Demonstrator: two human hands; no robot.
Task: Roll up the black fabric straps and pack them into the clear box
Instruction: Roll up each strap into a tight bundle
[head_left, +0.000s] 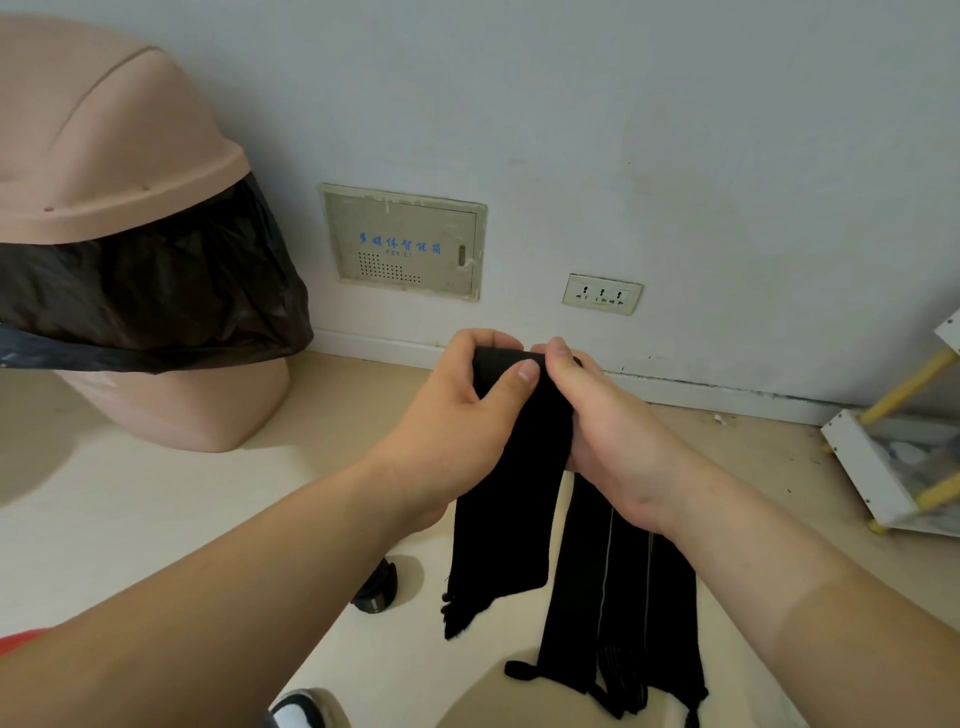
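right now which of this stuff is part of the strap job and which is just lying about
Job: black strap gripped by left hand and right hand; more black straps on the floor.
Lying about: pink bin, wall socket, wall panel, white rack.

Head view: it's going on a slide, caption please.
Left hand and right hand grip the top of a black strap; more straps below.

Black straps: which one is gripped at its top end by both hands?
The plain left strap, pinched by left hand and right hand; the pale-lined straps are to its right.
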